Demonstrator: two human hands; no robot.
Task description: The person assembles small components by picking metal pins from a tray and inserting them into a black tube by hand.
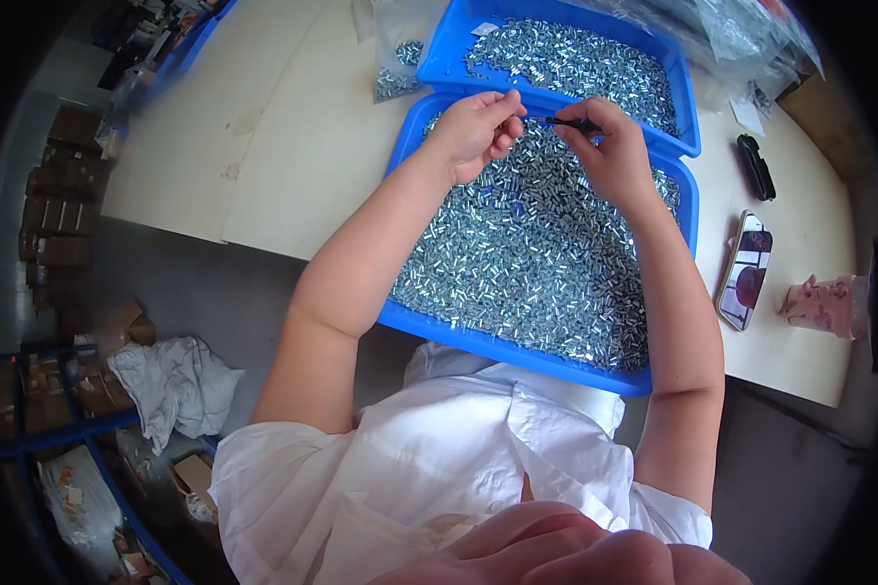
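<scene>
Above the near blue tray (688, 219), my left hand (476, 135) is closed in a pinch; whatever sits between its fingertips is too small to make out. My right hand (610, 151) grips a slim black tool (566, 123), whose thin end points left at the left fingertips. The tool's exact kind does not show. Beneath both hands the near tray is filled with small shiny metal cylinders (517, 283). Behind it, a second blue tray (691, 107) holds more of these metal pieces (576, 58).
A clear bag with metal pieces (397, 80) stands left of the far tray. On the table's right are a black case-like object (754, 168), a phone (746, 268) and a pink patterned cup (824, 305). Plastic bags (741, 39) lie at the back right.
</scene>
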